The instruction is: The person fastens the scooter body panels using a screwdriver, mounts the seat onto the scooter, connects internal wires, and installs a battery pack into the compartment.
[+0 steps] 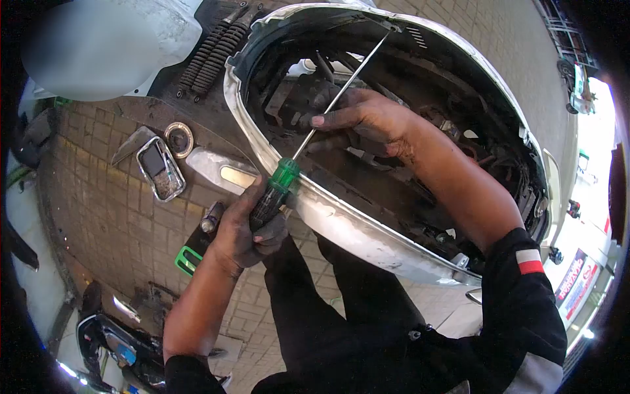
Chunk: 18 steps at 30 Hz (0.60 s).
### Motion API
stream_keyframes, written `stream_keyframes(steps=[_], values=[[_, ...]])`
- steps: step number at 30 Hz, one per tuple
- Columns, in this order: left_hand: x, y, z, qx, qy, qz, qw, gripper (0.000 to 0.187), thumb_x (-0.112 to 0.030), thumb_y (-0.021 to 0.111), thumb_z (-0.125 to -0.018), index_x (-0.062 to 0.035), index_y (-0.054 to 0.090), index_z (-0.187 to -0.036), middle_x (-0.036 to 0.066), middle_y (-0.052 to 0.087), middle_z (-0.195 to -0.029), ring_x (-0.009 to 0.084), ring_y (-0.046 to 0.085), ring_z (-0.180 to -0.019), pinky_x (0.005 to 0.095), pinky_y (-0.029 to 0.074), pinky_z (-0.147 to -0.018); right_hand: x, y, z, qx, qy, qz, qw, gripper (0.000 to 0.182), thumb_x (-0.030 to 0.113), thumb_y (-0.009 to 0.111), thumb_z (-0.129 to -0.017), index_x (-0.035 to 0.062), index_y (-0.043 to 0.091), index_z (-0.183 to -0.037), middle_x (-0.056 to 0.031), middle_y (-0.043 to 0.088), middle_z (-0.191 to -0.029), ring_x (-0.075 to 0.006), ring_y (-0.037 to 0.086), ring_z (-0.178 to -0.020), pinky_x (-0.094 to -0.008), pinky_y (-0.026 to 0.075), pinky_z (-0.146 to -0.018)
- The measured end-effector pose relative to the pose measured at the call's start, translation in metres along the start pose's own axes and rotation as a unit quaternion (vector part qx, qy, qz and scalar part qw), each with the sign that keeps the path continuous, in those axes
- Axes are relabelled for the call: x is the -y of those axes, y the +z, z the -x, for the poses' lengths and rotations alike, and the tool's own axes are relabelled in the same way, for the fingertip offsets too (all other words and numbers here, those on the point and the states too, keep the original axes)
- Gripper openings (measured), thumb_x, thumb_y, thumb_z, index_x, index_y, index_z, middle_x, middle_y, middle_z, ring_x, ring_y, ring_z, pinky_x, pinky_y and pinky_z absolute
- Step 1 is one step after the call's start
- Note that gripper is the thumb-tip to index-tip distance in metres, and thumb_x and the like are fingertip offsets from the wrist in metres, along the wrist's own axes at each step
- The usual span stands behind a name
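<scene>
A shallow rectangular tray of silver metal [172,192] lies on the brown brick paving [111,220], up and to the left of the left grip; a round, dull-gold metal ring [178,140] sits just beside it; farther above that grip lie two dark coil-spring shock absorbers [218,54], side by side; the left grip [237,233] is wrapped around the green-and-black handle of a long steel-shafted screwdriver [285,176], which slants up and right from it; the right grip [364,118] pinches the shaft midway, over the opening of a scuffed white curved shell [357,231]; whether the tip touches the shell, I cannot tell
</scene>
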<state>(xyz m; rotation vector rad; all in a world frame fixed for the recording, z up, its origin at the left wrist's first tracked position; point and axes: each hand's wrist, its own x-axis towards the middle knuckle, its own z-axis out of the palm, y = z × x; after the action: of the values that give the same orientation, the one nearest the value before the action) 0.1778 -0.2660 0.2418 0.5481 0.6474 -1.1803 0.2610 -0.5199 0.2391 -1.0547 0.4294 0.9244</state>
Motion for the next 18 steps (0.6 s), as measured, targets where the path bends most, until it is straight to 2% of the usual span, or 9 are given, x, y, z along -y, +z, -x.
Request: stream_keyframes(steps=[3, 4, 5, 6, 9, 13, 14, 17, 18], values=[[0.000, -0.002, -0.006, -0.023, 0.026, -0.012, 0.999, 0.053, -0.052, 0.046, -0.092, -0.0021, 0.061, -0.097, 0.001, 0.044, -0.048, 0.0103, 0.037, -0.039, 0.0229, 0.029, -0.039, 0.006, 0.003, 0.001, -0.074, 0.028, 0.058, 0.995, 0.035, 0.009, 0.071, -0.078, 0.0011, 0.061, -0.110, -0.0131, 0.066, -0.102, -0.0221, 0.067, -0.085, -0.0346, 0.055, -0.077], [0.002, 0.003, -0.008, -0.125, 0.170, -0.266, 0.941, 0.050, -0.047, 0.050, -0.092, 0.0009, 0.061, -0.098, 0.004, 0.051, -0.056, 0.0128, 0.045, -0.046, 0.0253, 0.035, -0.045, 0.004, -0.001, -0.002, -0.073, 0.028, 0.055, 0.995, 0.035, 0.009, 0.071, -0.078, 0.0011, 0.061, -0.110, -0.0131, 0.066, -0.102, -0.0221, 0.067, -0.085, -0.0346, 0.055, -0.077], [0.004, 0.008, -0.007, -0.214, 0.293, -0.495, 0.789, 0.047, -0.042, 0.054, -0.092, 0.0039, 0.062, -0.098, 0.007, 0.057, -0.063, 0.0153, 0.052, -0.053, 0.0276, 0.041, -0.051, 0.001, -0.004, -0.005, -0.043, 0.020, 0.023, 0.999, 0.034, 0.009, 0.071, -0.077, 0.0015, 0.061, -0.109, -0.0127, 0.066, -0.103, -0.0220, 0.066, -0.087, -0.0349, 0.054, -0.078], [0.001, 0.013, -0.004, -0.229, 0.302, -0.544, 0.749, 0.044, -0.035, 0.058, -0.091, 0.0076, 0.061, -0.099, 0.011, 0.063, -0.077, 0.0174, 0.057, -0.069, 0.0304, 0.046, -0.064, -0.003, -0.003, -0.007, -0.011, 0.012, -0.008, 1.000, 0.033, 0.009, 0.071, -0.077, 0.0019, 0.062, -0.108, -0.0124, 0.065, -0.104, -0.0219, 0.065, -0.089, -0.0351, 0.054, -0.079], [-0.011, 0.017, 0.014, -0.198, 0.176, -0.486, 0.833, 0.047, -0.039, 0.056, -0.091, 0.0070, 0.062, -0.098, 0.012, 0.063, -0.076, 0.0180, 0.057, -0.070, 0.0314, 0.047, -0.067, 0.001, 0.017, 0.005, -0.064, 0.011, 0.022, 0.998, 0.032, 0.011, 0.072, -0.077, 0.0026, 0.063, -0.106, -0.0119, 0.066, -0.102, -0.0214, 0.065, -0.088, -0.0348, 0.053, -0.080], [0.022, 0.017, 0.066, -0.204, 0.207, -0.450, 0.844, 0.053, -0.045, 0.049, -0.094, 0.0047, 0.058, -0.110, 0.013, 0.059, -0.080, 0.0203, 0.053, -0.072, 0.0348, 0.045, -0.068, 0.016, 0.061, 0.040, -0.076, 0.048, 0.114, 0.989, 0.036, 0.004, 0.065, -0.082, -0.0053, 0.054, -0.115, -0.0153, 0.063, -0.107, -0.0239, 0.064, -0.098, -0.0332, 0.053, -0.089], [0.042, 0.013, 0.083, -0.199, 0.290, -0.493, 0.796, 0.052, -0.045, 0.048, -0.094, 0.0040, 0.057, -0.110, 0.013, 0.059, -0.081, 0.0207, 0.052, -0.073, 0.0350, 0.045, -0.069, 0.017, 0.081, 0.056, -0.058, 0.062, 0.047, 0.995, 0.041, 0.010, 0.069, -0.081, -0.0058, 0.053, -0.116, -0.0165, 0.063, -0.108, -0.0257, 0.064, -0.096, -0.0341, 0.053, -0.089], [0.081, 0.025, 0.136, -0.180, 0.221, -0.508, 0.813, 0.047, -0.041, 0.045, -0.096, 0.0025, 0.055, -0.109, 0.016, 0.061, -0.085, 0.0249, 0.058, -0.080, 0.0363, 0.046, -0.074, 0.016, 0.150, 0.113, -0.049, 0.022, 0.362, 0.931, 0.062, 0.046, 0.065, -0.083, -0.0013, 0.053, -0.121, -0.0178, 0.059, -0.115, -0.0240, 0.056, -0.111, -0.0359, 0.045, -0.094], [0.089, 0.045, 0.150, -0.178, 0.252, -0.510, 0.803, 0.045, -0.040, 0.045, -0.096, 0.0020, 0.054, -0.110, 0.017, 0.062, -0.088, 0.0279, 0.060, -0.085, 0.0380, 0.047, -0.077, -0.005, 0.173, 0.136, -0.061, -0.060, 0.392, 0.916, 0.063, 0.052, 0.061, -0.084, 0.0002, 0.055, -0.119, -0.0159, 0.060, -0.112, -0.0245, 0.057, -0.104, -0.0360, 0.045, -0.090]])
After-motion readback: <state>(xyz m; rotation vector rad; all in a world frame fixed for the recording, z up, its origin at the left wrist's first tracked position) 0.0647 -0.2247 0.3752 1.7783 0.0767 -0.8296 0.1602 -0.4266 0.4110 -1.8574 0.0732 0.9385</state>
